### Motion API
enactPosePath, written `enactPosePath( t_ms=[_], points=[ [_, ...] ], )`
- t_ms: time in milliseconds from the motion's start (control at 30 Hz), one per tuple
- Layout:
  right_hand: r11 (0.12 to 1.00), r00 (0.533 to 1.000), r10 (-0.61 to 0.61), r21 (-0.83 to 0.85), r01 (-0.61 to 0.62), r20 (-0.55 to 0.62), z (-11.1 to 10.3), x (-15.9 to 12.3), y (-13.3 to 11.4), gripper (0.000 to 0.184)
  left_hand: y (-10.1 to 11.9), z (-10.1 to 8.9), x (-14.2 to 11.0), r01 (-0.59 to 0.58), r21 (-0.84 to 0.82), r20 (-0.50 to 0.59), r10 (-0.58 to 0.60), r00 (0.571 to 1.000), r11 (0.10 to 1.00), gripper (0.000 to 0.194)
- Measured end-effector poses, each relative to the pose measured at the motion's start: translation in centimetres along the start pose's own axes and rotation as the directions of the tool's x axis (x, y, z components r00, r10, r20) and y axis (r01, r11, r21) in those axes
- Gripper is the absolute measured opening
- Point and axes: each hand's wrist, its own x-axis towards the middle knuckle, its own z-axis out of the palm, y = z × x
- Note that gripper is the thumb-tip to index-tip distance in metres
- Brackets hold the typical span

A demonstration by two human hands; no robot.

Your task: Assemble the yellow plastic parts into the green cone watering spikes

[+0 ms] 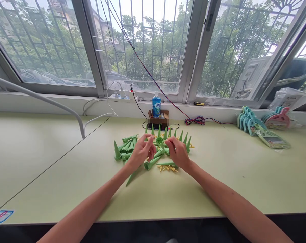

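Observation:
My left hand [144, 149] is over the middle of a pile of green plastic watering spikes [129, 145], thumb and forefinger pinched together. Facing it, my right hand [177, 151] has its fingertips pressed together too; whatever either pinch holds is too small or hidden to make out. Between the two hands, close to both sets of fingertips, a green spike [159, 141] shows its round open end. Another hollow spike [151, 163] lies below them. Small yellow nozzle-like pieces [167, 168] are scattered in front of my right hand, partly beneath a thin green spike [166, 164].
Behind my hands, several green spikes [185, 138] stand point up in a row. Farther back are a phone [156, 127], a small cardboard box [164, 115] with a blue bottle [156, 106], and coiled wire [195, 120]. Plastic hangers [249, 121] lie at the right.

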Motion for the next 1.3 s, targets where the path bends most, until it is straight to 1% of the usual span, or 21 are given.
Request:
enactPosePath(
  t_ms=[100, 200, 300, 433, 500, 533, 600, 667, 733, 800, 867, 933, 1033, 1067, 1133, 1200, 1300],
  points=[
    [0.997, 0.997, -0.072, 0.014, 0.071, 0.038, 0.1, -0.1, 0.1, 0.026, 0.1, -0.1, 0.0, 0.119, -0.085, 0.077, -0.112, 0.991, 0.989, 0.048],
    [0.992, 0.989, -0.125, 0.043, 0.122, 0.074, 0.2, -0.2, 0.1, 0.023, 0.0, -0.1, -0.1, 0.186, -0.107, 0.149, -0.17, 0.974, 0.977, 0.052],
    [0.988, 0.984, -0.142, 0.074, 0.134, 0.11, 0.1, -0.1, 0.1, 0.022, 0.0, -0.2, -0.1, 0.191, -0.096, 0.195, -0.17, 0.966, 0.977, 0.049],
    [0.992, 0.984, -0.118, 0.067, 0.11, 0.133, 0.0, 0.0, 0.1, 0.024, 0.1, -0.3, -0.1, 0.161, -0.049, 0.165, -0.151, 0.975, 0.986, 0.048],
    [0.995, 0.986, -0.098, 0.047, 0.092, 0.137, 0.1, 0.0, 0.2, 0.025, 0.0, -0.4, -0.1, 0.121, 0.004, 0.147, -0.12, 0.982, 0.993, 0.048],
    [0.996, 0.987, -0.082, 0.034, 0.077, 0.141, 0.2, 0.0, 0.3, 0.026, -0.1, -0.4, -0.2, 0.08, 0.046, 0.135, -0.085, 0.987, 0.996, 0.048],
    [0.999, 0.987, -0.046, 0.004, 0.046, 0.155, 0.3, -0.1, 0.4, 0.029, -0.5, -0.3, -0.3, -0.041, 0.163, 0.104, 0.024, 0.994, 0.986, 0.048],
    [1.0, 0.987, -0.016, -0.023, 0.02, 0.161, 0.4, -0.1, 0.5, 0.033, -0.9, -0.2, -0.4, -0.171, 0.325, 0.056, 0.162, 0.985, 0.93, 0.052],
    [0.999, 0.988, 0.001, -0.035, 0.005, 0.155, 0.5, -0.1, 0.5, 0.035, -1.2, 0.0, -0.5, -0.233, 0.4, 0.038, 0.238, 0.971, 0.886, 0.055],
    [0.999, 0.99, 0.006, -0.034, -0.001, 0.144, 0.5, -0.1, 0.5, 0.036, -1.3, 0.1, -0.6, -0.248, 0.422, 0.029, 0.261, 0.965, 0.872, 0.058],
    [0.999, 0.992, 0.011, -0.031, -0.007, 0.127, 0.4, -0.1, 0.4, 0.035, -1.2, 0.1, -0.6, -0.232, 0.423, 0.009, 0.252, 0.968, 0.876, 0.056],
    [0.999, 0.995, 0.023, -0.032, -0.02, 0.094, 0.4, 0.0, 0.3, 0.035, -1.0, 0.1, -0.5, -0.203, 0.398, -0.027, 0.232, 0.972, 0.895, 0.05],
    [0.999, 0.998, 0.046, -0.025, -0.045, 0.043, 0.2, 0.0, 0.2, 0.032, -1.0, 0.1, -0.2, -0.163, 0.298, -0.071, 0.192, 0.979, 0.94, 0.037],
    [0.999, 0.998, 0.045, -0.016, -0.045, 0.035, 0.1, 0.0, 0.2, 0.031, -1.0, 0.0, -0.1, -0.151, 0.258, -0.068, 0.173, 0.982, 0.954, 0.035],
    [1.0, 0.999, 0.016, 0.004, -0.017, 0.04, 0.0, 0.0, 0.2, 0.028, -0.9, 0.0, 0.0, -0.115, 0.19, -0.039, 0.125, 0.991, 0.975, 0.036],
    [0.999, 0.997, -0.046, 0.021, 0.044, 0.061, 0.0, 0.0, 0.2, 0.025, -0.6, 0.0, 0.0, -0.053, 0.141, 0.008, 0.053, 0.999, 0.989, 0.04],
    [0.992, 0.988, -0.126, 0.041, 0.123, 0.091, 0.0, -0.1, 0.3, 0.022, -0.1, 0.1, -0.1, 0.053, 0.093, 0.062, -0.059, 0.996, 0.994, 0.043]
  ],
)
